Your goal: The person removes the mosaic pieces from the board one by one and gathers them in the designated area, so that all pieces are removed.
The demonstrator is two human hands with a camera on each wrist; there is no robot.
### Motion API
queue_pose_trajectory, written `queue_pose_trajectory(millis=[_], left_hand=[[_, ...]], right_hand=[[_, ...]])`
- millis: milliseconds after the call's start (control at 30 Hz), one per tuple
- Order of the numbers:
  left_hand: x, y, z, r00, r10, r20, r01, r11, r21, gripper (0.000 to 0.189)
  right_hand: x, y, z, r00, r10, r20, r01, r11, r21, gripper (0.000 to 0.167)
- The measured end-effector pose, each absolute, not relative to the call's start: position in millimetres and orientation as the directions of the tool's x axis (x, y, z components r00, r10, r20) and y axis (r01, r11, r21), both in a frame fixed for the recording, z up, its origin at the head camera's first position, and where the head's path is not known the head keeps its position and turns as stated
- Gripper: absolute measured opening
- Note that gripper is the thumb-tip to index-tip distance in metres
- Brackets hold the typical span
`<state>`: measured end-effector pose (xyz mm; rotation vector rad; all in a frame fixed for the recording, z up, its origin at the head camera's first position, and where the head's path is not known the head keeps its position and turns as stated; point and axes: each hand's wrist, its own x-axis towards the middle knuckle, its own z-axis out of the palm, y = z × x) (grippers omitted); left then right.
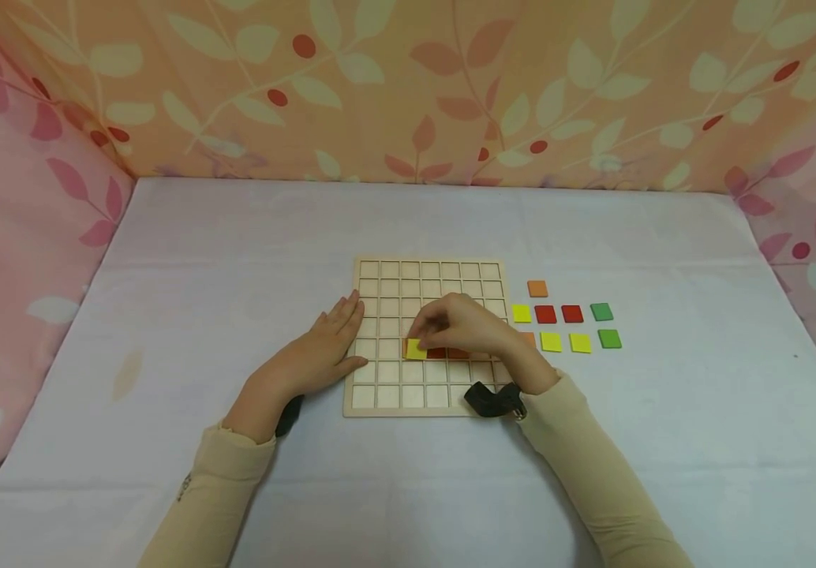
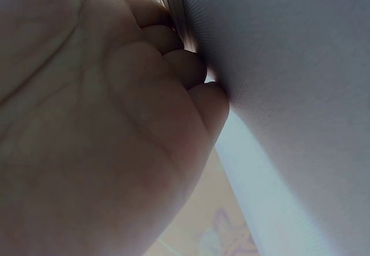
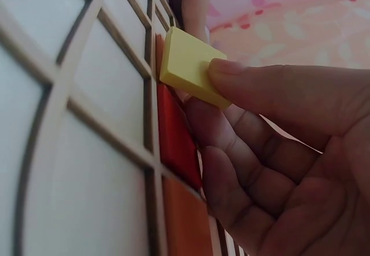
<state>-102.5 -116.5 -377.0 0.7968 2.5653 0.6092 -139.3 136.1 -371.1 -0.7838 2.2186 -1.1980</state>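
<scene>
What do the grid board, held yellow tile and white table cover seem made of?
Grid board: likely matte wood, from its tan, brown-edged ribs.
Yellow tile: smooth, evenly coloured, so perhaps painted wood or plastic.
White table cover: probably matte cloth, judging by faint creases and fine, weave-like texture.

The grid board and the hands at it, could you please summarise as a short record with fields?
Grid board: flat on white cloth
Left hand: touches the board's left edge
Right hand: pinches a yellow tile over the board
Seated tiles: a red tile beside an orange tile
Loose tiles: orange, yellow, red and green, right of the board
</scene>
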Motion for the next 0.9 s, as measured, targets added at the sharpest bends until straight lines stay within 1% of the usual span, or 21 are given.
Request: queue_pose_trajectory(millis=[467, 667, 900], left_hand=[[-102.8, -116.4, -376.3, -0.76, 0.607, -0.234, 0.439, 0.744, 0.504, 0.079], [-102.5, -116.2, -375.3, -0.758, 0.61, -0.232, 0.443, 0.742, 0.504, 0.078], [-102.7, -116.6, -375.7, -0.758, 0.608, -0.234, 0.439, 0.742, 0.506, 0.078]], right_hand=[[-132.9, 154.4, -368.4, -0.74, -0.654, -0.155, -0.258, 0.49, -0.833, 0.008], [-129.1, 164.7, -365.1, -0.765, -0.619, -0.179, -0.224, 0.517, -0.826, 0.008], [-127.7, 177.1, -365.3, -0.777, -0.605, -0.175, -0.221, 0.522, -0.824, 0.009]])
